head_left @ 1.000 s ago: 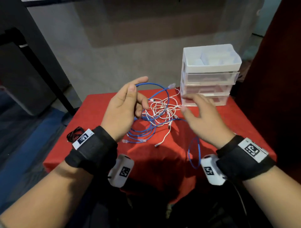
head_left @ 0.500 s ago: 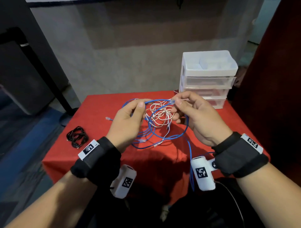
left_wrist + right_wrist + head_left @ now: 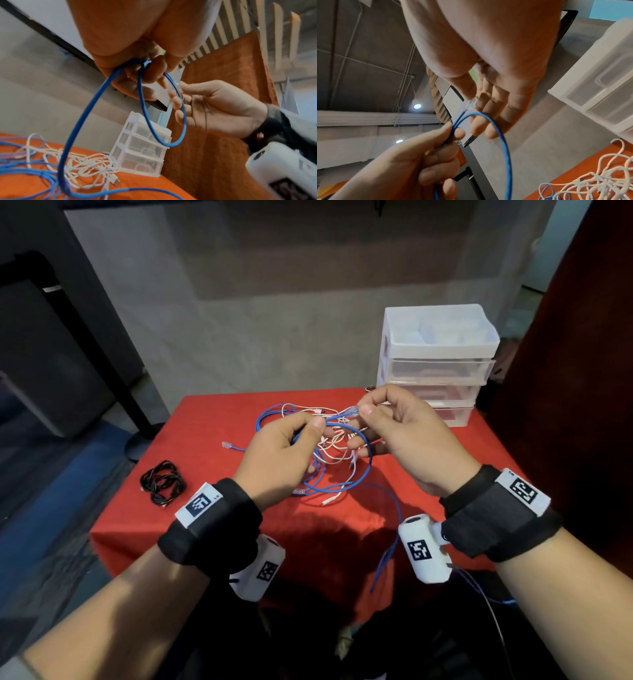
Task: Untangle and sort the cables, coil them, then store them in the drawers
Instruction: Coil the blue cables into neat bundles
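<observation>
Both hands drawn closer together than half second ago, raised over counter [image 3: 212,501]. Left hand [image 3: 279,458] pinches blue cable [image 3: 80,121] between thumb and fingers. Right hand [image 3: 407,436] pinches its clear plug [image 3: 470,104] at thumb tip, small loop hanging between hands. White cables [image 3: 82,166] tangled on counter below; drawers [image 3: 438,361] behind; black cable [image 3: 162,482] coiled at left.

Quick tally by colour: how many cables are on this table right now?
blue cables: at least 2 (3 plug ends show)
white cables: at least 1; too tangled to count
black cable bundle: 1, coiled, lying apart from the tangle
Total: at least 4
</observation>
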A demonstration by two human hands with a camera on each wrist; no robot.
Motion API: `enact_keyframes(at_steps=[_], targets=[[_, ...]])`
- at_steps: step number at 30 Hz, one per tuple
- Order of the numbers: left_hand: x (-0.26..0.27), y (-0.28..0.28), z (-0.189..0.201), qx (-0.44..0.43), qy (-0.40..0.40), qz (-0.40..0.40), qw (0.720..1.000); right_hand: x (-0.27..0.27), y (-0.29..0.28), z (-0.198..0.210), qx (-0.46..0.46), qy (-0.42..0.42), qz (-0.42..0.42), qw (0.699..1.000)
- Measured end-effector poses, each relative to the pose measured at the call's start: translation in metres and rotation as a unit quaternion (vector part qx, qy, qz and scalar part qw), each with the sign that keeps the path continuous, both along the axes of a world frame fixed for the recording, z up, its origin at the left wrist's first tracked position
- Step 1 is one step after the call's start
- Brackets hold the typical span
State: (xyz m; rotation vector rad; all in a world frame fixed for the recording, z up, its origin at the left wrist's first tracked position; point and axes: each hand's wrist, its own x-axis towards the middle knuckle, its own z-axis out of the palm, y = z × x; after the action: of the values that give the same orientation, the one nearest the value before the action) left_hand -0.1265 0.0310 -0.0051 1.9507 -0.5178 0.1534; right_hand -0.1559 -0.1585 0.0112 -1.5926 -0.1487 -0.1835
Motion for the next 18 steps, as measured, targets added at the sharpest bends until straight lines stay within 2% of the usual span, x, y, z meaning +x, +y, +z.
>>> enact_keyframes(at_steps=[2,5,7,9,12,14,16,18], targets=[[-0.002,-0.003,0.005,-0.028,0.043,0.015,0.999,0.000,-0.002,-0.003,-0.047,-0.035,-0.025,0.998],[-0.001,-0.005,0.010,-0.069,0.095,0.029,0.993,-0.004,-0.003,-0.008,-0.170,-0.101,-0.022,0.980],[0.000,-0.006,0.013,-0.084,0.126,0.024,0.988,-0.005,-0.003,-0.012,-0.288,-0.152,-0.036,0.945],[-0.001,-0.005,0.015,-0.085,0.145,0.002,0.986,-0.006,-0.004,-0.014,-0.353,-0.184,-0.057,0.916],[-0.002,-0.004,0.016,-0.045,0.162,-0.042,0.985,-0.006,-0.008,-0.013,-0.359,-0.198,-0.070,0.909],[-0.003,-0.001,0.015,-0.025,0.144,-0.060,0.987,-0.006,-0.011,-0.012,-0.346,-0.164,-0.046,0.923],[-0.005,0.002,0.014,0.008,0.093,-0.075,0.993,-0.010,-0.011,-0.009,-0.245,-0.096,0.010,0.965],[-0.007,0.003,0.012,-0.003,0.082,-0.098,0.992,-0.014,-0.012,-0.007,-0.111,-0.038,0.058,0.991]])
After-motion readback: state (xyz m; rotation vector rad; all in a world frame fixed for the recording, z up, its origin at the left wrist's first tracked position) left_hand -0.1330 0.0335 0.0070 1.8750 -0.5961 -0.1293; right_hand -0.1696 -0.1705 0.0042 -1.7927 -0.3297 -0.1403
